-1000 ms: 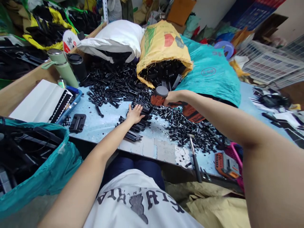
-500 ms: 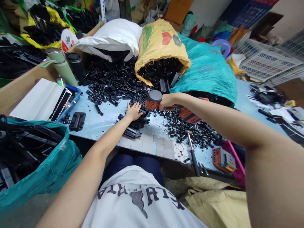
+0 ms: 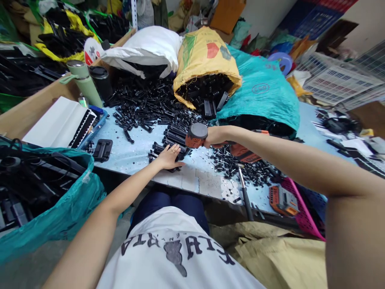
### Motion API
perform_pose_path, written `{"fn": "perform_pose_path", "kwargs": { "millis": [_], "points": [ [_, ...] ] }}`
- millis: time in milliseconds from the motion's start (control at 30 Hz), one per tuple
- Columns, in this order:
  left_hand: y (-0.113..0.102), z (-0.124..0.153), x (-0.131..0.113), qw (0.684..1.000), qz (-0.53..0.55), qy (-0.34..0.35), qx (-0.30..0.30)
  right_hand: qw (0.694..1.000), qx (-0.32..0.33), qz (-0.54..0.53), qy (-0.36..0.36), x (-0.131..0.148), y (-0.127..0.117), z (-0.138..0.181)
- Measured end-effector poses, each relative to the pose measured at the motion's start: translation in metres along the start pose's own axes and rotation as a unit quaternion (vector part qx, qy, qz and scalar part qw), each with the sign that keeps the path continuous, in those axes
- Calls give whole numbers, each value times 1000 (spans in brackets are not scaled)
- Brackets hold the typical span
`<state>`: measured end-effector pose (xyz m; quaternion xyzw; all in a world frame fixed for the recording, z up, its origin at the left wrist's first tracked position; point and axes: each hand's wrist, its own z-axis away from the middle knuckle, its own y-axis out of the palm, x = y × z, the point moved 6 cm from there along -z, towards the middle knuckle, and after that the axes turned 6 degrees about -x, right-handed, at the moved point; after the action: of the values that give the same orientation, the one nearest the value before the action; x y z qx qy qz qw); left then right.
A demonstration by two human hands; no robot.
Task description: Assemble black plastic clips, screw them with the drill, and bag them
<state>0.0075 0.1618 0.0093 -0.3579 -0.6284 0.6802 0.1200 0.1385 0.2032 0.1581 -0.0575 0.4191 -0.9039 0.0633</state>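
My left hand (image 3: pixel 168 157) lies flat with the fingers spread, palm down on the near end of a stack of black plastic strips (image 3: pixel 173 138) on the pale blue counter (image 3: pixel 132 150). My right hand (image 3: pixel 215 136) is closed around an orange mallet (image 3: pixel 196 135), gripped close to its dark-capped head, which sits just right of the stack.

Loose black parts (image 3: pixel 141 106) spill across the counter behind the stack from a white sack (image 3: pixel 144 46) and a yellow sack (image 3: pixel 207 52), and a teal sack (image 3: pixel 261 92) lies beyond my right forearm. A heap of small black pins (image 3: pixel 237 166) crowds the mallet's right side, with a metal hammer (image 3: pixel 245 190) lying near the counter edge. A green flask (image 3: pixel 84 82) and a black mug (image 3: pixel 101 83) stand far left.

Compared with half a second ago, my left hand has slid toward me along the stack, from its middle to its near end. The mallet head remains beside the stack.
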Motion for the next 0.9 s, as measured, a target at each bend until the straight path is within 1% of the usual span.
{"fn": "perform_pose_path", "kwargs": {
  "millis": [67, 133, 233, 300, 433, 500, 633, 733, 900],
  "points": [
    [-1, 13, 0, 1000, -13, 16, -4, 999, -15, 32, -7, 5, 0, 5],
    [0, 26, 1, 999, -35, 24, -25, 998, -29, 48, -20, 13, 0, 11],
    [2, 36, 5, 996, -63, -4, -64, 998, -20, 44, -28, 27, 4, 15],
    [4, 37, 6, 995, -68, -21, -76, 999, -7, 38, -24, 34, 7, 13],
    [3, 33, 5, 994, -70, -25, -84, 999, 17, 41, -26, 43, 11, 8],
    [2, 33, 5, 994, -71, -27, -82, 998, 10, 56, -30, 47, 11, 12],
    [2, 34, 5, 994, -70, -30, -77, 995, -28, 82, -47, 54, 12, 31],
    [4, 33, 6, 995, -64, -38, -66, 994, -16, 89, -57, 59, 18, 40],
    [5, 32, 7, 996, -60, -36, -63, 996, -12, 43, -77, 61, 32, 36]
  ]
}}
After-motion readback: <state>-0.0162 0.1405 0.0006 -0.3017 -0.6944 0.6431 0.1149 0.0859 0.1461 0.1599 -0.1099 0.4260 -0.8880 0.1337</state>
